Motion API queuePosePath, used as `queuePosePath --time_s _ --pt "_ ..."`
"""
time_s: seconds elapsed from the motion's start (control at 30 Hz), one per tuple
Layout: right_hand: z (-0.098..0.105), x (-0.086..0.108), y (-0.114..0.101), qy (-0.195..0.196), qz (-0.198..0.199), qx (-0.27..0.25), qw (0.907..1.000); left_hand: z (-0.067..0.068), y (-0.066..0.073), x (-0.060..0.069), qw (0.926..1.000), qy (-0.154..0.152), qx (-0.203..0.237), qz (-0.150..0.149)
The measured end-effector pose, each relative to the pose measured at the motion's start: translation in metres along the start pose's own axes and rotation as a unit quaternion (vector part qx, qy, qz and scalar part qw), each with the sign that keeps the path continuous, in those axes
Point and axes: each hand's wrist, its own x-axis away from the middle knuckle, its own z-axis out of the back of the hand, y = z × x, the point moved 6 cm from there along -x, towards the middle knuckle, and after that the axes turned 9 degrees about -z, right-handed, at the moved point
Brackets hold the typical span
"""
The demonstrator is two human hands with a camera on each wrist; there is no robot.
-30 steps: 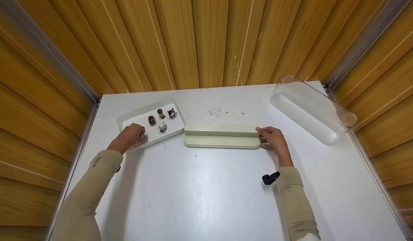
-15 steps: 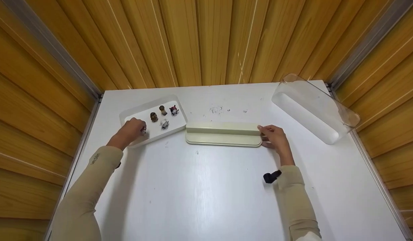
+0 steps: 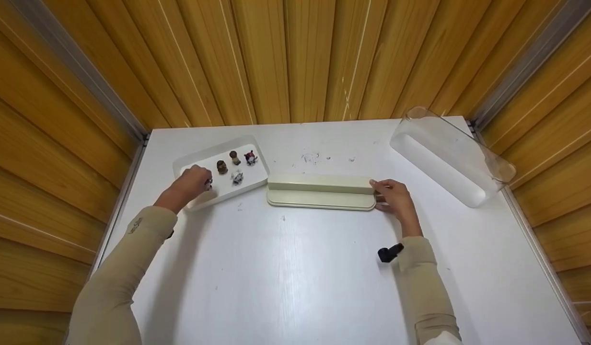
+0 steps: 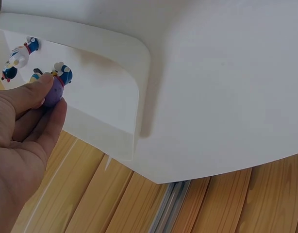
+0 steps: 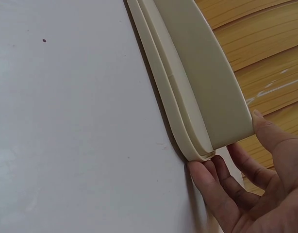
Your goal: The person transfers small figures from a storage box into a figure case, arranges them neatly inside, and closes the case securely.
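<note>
In the left wrist view, my left hand [image 4: 30,126] pinches a small purple-and-blue figurine [image 4: 56,90] between thumb and fingers. It is over the left part of a white tray [image 3: 214,194]. Another figurine [image 4: 20,56], white and blue with a red band, stands close by. Several figurines, among them a brown one [image 3: 222,167] and a red-and-dark one [image 3: 250,158], are in the tray. My right hand [image 3: 395,199] grips the right end of a pale green stepped stand [image 3: 319,199], thumb at the upper step, fingers by the base.
A clear, long cover [image 3: 448,153] with rounded ends lies at the back right of the white table [image 3: 295,268]. The tray's right corner meets the stand's left end. Wood-patterned walls [image 3: 305,62] enclose the back and sides.
My left hand has risen slightly, with the figurine between its fingers. The head view has shifted a little. My right hand keeps its place at the stand's end.
</note>
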Motion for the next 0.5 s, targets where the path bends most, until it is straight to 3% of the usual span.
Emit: queuePosePath --time_s 0.27,0.5 --pt "0.001 -0.002 0.001 -0.002 -0.003 -0.002 1.0 0.01 0.011 -0.006 0.9999 0.001 -0.005 -0.012" --pt "0.0 -0.001 0.001 0.004 -0.004 -0.007 1.0 0.018 0.026 -0.012 0.9992 0.004 -0.001 -0.04"
